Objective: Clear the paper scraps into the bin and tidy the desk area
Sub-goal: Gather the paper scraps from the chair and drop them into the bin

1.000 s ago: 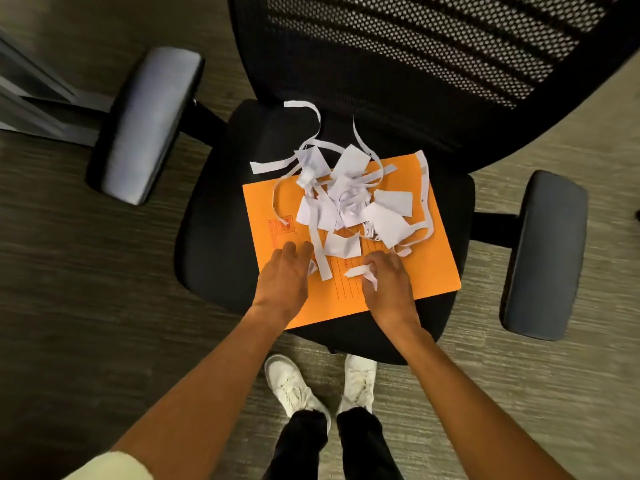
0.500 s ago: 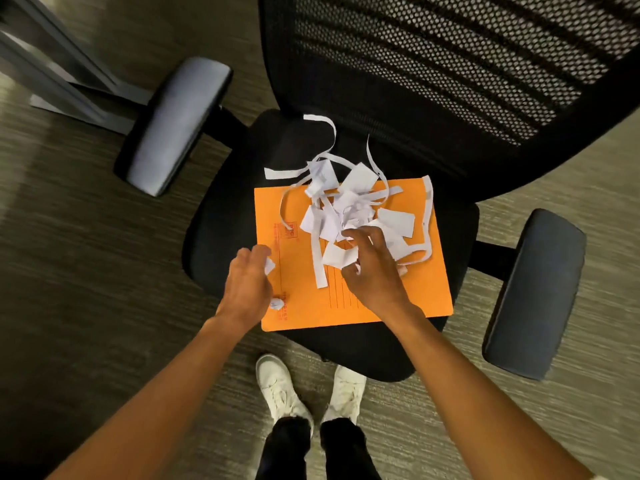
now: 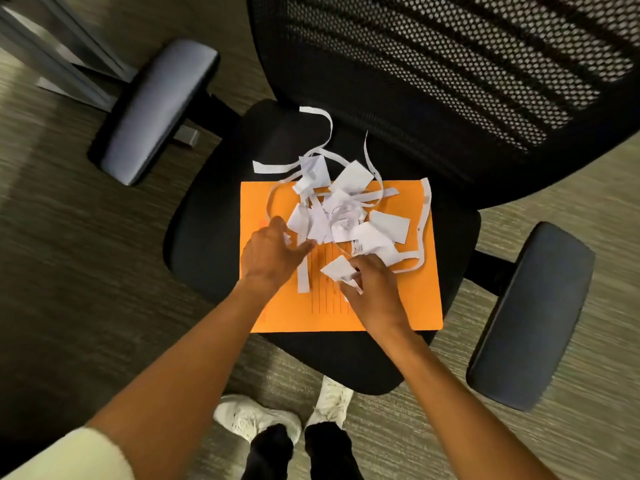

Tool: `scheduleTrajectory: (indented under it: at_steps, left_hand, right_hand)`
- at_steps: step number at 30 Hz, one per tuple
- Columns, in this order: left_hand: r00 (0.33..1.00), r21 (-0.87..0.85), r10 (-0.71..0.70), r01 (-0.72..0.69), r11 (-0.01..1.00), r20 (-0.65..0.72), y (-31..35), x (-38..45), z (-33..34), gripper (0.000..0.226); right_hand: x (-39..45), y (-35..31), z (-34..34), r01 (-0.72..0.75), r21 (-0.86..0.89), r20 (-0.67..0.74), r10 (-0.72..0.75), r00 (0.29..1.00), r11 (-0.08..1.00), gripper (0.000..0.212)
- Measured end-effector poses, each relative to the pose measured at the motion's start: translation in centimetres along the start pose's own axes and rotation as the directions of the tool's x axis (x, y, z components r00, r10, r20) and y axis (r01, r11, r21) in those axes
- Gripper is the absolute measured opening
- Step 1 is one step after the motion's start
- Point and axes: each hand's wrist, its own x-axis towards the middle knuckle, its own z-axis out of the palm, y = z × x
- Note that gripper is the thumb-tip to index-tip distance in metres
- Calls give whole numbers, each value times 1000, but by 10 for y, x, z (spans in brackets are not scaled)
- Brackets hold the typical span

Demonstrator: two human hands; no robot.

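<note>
Two hands [image 3: 273, 256] [image 3: 372, 289], one scrap pile [image 3: 343, 209]

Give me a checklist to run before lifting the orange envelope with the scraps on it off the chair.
1. Scraps all on the envelope: not ok. Several strips hang past its far edge onto the chair seat.
2. Right hand free to take an edge: not ok. Its grip is closed on a few white scraps.
3. Left hand free: cannot tell. Its fingers rest at the edge of the pile, and blur hides whether they hold anything.
4. Envelope lying flat on the seat: ok.
5. Bin within reach: cannot tell. No bin is in view.
</note>
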Motion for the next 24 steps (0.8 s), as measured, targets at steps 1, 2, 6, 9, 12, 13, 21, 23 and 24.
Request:
scheduleTrajectory:
  at_steps: [1,2,6,9,12,13,21,23,24]
  left_hand:
    - [1000,-31,-18,17,999,-13,5,4,3,53]
    - [999,-59,-33,32,998,-17,10,7,6,50]
    - [996,-139,-86,81,987,-25,23,10,17,32]
    - [998,-187,-55,47,981,-36,23,0,18,24]
    - [996,-233,53,-69,970,-77,8,-13,14,27]
    - [991,-231,87,-108,967,-97,-1,-17,11,26]
    - [980,-333,126,-172,927,-155,-64,-42,-6,9]
    - [978,-350,109,-166,922,-177,-76,-47,-7,13]
    - [977,-363,102,-165,917,-187,-81,-49,-8,14]
  right_hand:
    - [-3,1,-6,-3,15,-21,3,1000,1000,35]
    - [-4,3,-11,-12,32,-42,14,999,999,34]
    - [-9,12,-30,-38,61,-134,46,990,997,27]
    - [-11,17,-38,-83,88,-220,101,970,993,22]
    - [-6,19,-42,-121,97,-268,143,953,988,23]
    - [-3,19,-43,-134,78,-265,150,953,988,26]
    - [30,12,-37,-270,-51,-184,257,949,961,36]
    - [31,4,-36,-276,-29,-202,265,943,961,28]
    - [30,2,-36,-272,-8,-215,264,940,962,23]
